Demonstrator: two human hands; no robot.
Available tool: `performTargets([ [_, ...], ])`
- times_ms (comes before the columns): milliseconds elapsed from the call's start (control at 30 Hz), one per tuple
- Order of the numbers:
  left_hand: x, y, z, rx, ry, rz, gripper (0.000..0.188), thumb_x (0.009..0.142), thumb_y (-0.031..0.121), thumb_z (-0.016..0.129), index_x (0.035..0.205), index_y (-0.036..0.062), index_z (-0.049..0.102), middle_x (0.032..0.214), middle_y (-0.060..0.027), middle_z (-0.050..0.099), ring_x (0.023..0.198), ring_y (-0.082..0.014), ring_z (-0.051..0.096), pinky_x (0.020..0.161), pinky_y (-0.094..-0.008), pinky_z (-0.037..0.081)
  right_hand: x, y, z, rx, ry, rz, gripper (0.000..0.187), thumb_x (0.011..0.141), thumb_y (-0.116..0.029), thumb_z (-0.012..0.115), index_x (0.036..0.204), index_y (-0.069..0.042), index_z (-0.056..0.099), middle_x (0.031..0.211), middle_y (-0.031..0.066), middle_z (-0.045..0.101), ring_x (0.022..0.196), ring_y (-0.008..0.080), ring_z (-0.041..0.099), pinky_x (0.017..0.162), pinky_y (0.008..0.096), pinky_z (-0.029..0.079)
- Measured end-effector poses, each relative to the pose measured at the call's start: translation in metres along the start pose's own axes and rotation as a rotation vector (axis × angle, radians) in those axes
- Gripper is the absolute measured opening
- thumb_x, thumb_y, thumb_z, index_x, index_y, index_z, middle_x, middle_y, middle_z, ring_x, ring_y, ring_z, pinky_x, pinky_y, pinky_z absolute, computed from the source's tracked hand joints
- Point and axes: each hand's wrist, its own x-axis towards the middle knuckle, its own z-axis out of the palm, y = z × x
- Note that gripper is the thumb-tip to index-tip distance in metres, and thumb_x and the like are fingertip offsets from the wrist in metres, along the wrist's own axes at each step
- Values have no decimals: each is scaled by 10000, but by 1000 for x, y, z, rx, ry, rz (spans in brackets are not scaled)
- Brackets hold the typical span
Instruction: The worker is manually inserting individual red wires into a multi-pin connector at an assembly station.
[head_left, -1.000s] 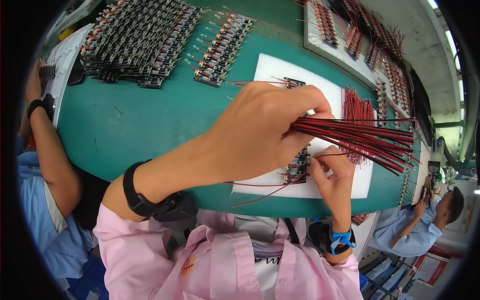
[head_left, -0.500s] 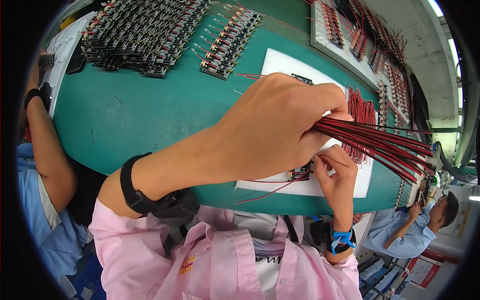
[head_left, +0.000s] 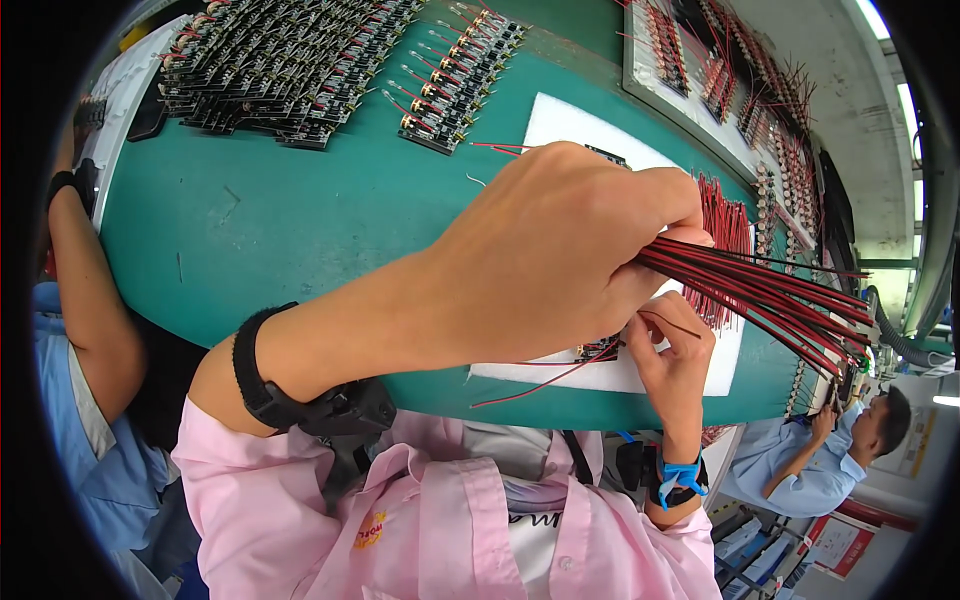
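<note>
My left hand [head_left: 560, 255] reaches across from the left, its fingers closed round a bundle of thin red and black wires [head_left: 765, 285] that fans out to the right. Just below it, my right hand [head_left: 675, 355] is pinched at the edge of a small dark circuit board [head_left: 598, 350]; a thin wire [head_left: 678, 325] shows at its fingertips. Part of the board is hidden under my left hand. A loose red wire [head_left: 530, 392] trails left from it. Beneath both hands lies a white foam pad [head_left: 720, 372], with more red wires [head_left: 728, 225] piled on its right side.
A big stack of circuit boards [head_left: 285, 75] and a single row of wired boards [head_left: 455, 85] lie on the green mat [head_left: 290, 210]. A tray [head_left: 690, 120] with wired parts stands far right. Co-workers sit at left [head_left: 90, 350] and right [head_left: 830, 440].
My left hand and the wire bundle have shifted slightly right. My right hand keeps its pinch beside the board, almost unmoved.
</note>
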Motion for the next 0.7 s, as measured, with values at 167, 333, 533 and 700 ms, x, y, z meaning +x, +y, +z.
performTargets([
  [167, 2, 2, 1, 14, -7, 4, 96, 649, 17, 525, 743, 29, 541, 622, -66, 537, 502, -201, 526, 463, -237, 392, 2, 0, -5, -57, -47, -80, 57, 651, 37, 542, 691, 28, 502, 585, 54, 435, 496, 125, 430, 463, 221, 351],
  [333, 0, 1, -1, 15, -5, 11, 87, 657, 19, 520, 740, 30, 542, 623, -66, 537, 500, -199, 522, 460, -238, 390, 5, -4, -6, -133, -76, -146, 66, 650, 34, 546, 694, 27, 497, 580, 53, 425, 498, 126, 422, 466, 225, 350],
  [533, 1, 1, 0, 11, -5, 12, 91, 655, 13, 516, 740, 29, 542, 625, -67, 537, 502, -199, 523, 459, -236, 388, 2, 3, -5, -96, -52, -151, 64, 648, 38, 543, 706, 43, 518, 592, 67, 454, 501, 131, 426, 470, 227, 353],
  [700, 1, 4, -2, 24, -33, -17, 100, 648, 4, 510, 740, 28, 542, 626, -69, 535, 513, -205, 525, 468, -236, 391, -1, 6, -3, -82, -27, -118, 70, 650, 35, 538, 717, 57, 535, 594, 77, 480, 496, 134, 435, 473, 230, 359],
])
